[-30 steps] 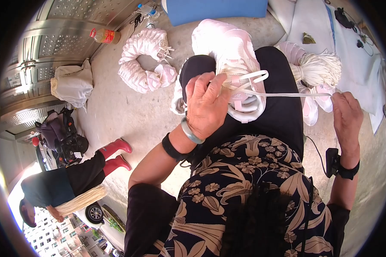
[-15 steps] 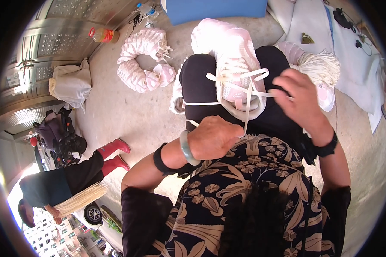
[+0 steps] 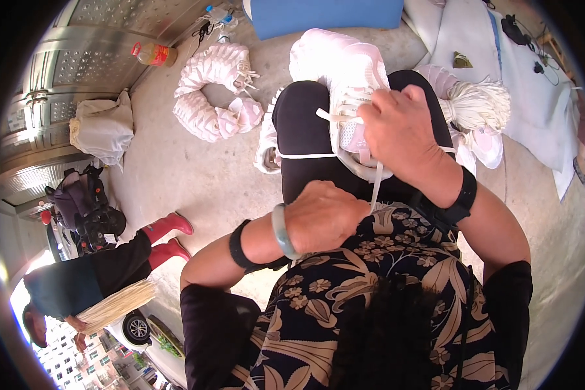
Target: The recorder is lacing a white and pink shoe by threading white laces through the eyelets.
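A pale pink-and-white sneaker [image 3: 353,136] lies on my lap between the knees, its heel opening toward me. It is nested at the end of a stack of similar shoes [image 3: 335,57]. My left hand [image 3: 328,214] is closed on a flat white shoelace [image 3: 377,179], which runs taut up to the sneaker. Over the sneaker's lacing, my right hand [image 3: 400,127] has its fingers curled at the lace and covers much of the tongue. A white lace end sticks out left of those fingers. A white cord [image 3: 305,156] crosses my left thigh.
On the floor to the left lies a curved chain of nested shoes [image 3: 205,97]. A bundle of white laces [image 3: 481,104] rests beyond my right knee, by a white cloth sheet [image 3: 533,97]. A bottle [image 3: 156,54] and a white sack [image 3: 104,127] stand near the metal wall. At lower left, a person [image 3: 71,283] holds pale strands.
My right hand has moved left from beside the shoe onto its lacing, and its spread fingers have curled in. The left hand still grips the lace, slightly lower.
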{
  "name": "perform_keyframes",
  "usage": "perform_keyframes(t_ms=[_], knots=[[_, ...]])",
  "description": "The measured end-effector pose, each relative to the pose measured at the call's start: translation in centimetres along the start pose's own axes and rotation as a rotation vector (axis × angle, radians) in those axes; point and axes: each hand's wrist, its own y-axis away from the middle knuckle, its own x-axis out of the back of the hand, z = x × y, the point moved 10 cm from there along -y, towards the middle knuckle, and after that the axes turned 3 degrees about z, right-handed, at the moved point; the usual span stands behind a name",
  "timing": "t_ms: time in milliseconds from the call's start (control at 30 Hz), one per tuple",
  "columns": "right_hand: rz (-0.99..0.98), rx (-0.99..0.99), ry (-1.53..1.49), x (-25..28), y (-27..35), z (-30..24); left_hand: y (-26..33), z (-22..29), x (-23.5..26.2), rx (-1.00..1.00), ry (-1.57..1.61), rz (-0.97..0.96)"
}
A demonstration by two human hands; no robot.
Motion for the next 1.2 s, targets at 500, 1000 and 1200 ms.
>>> perform_keyframes(t_ms=[500,1000,1200], knots=[[0.120,0.062,0.290,5.9,3.0,3.9,4.3,-9.3,7.3,0.241,-0.848,0.438],[0.366,-0.475,-1.277,2.7,2.3,8.8,-3.5,-3.8,3.1,0.167,-0.218,0.522],[0.254,-0.284,-0.793,6.0,2.6,6.5,-4.1,-7.3,1.5,0.336,0.184,0.501]])
